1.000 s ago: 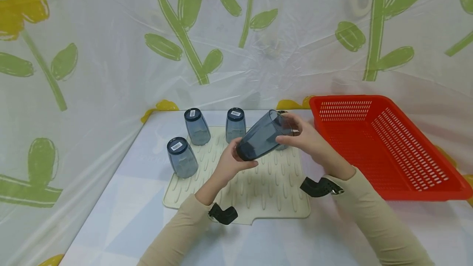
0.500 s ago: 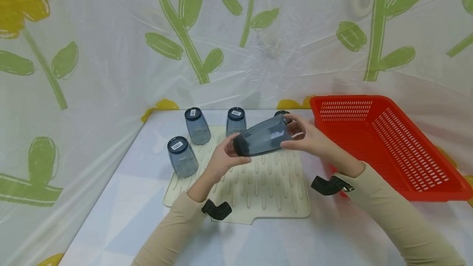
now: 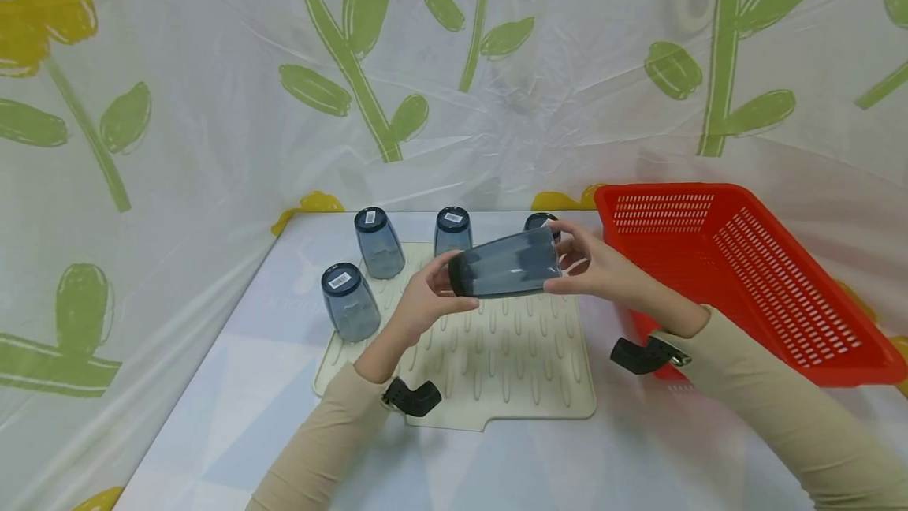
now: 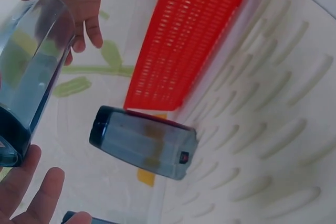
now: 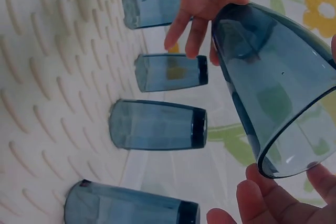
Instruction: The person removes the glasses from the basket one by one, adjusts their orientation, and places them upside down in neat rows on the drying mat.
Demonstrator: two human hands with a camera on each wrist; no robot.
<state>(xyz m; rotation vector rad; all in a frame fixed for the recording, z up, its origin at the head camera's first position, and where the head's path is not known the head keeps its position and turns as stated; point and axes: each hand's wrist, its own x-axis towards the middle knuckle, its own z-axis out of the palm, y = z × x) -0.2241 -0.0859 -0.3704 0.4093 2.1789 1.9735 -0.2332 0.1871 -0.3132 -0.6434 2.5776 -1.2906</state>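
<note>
A blue-grey drinking glass (image 3: 507, 262) is held in the air over the cream ribbed mat (image 3: 518, 373), lying nearly level with its dark base to the left. My left hand (image 3: 420, 300) grips it round the base, thumb below. At the rim end my right hand (image 3: 599, 265) holds it between thumb and fingers. In the right wrist view, the open mouth of the glass (image 5: 278, 77) faces the right fingers (image 5: 252, 198). Several like glasses stand upside down on the mat, among them a front-left glass (image 3: 351, 302), a back-left glass (image 3: 380, 244) and a middle glass (image 3: 452, 231).
A red perforated basket (image 3: 773, 373) stands on the right of the table. Another upside-down glass (image 3: 541, 220) is at the mat's back right, partly hidden behind the held glass and right hand. A flower-printed sheet (image 3: 532, 140) hangs behind the table.
The held glass has turned from a steep tilt to nearly level, its rim end dropping. My right hand has shifted slightly right and down, my left hand slightly left and up.
</note>
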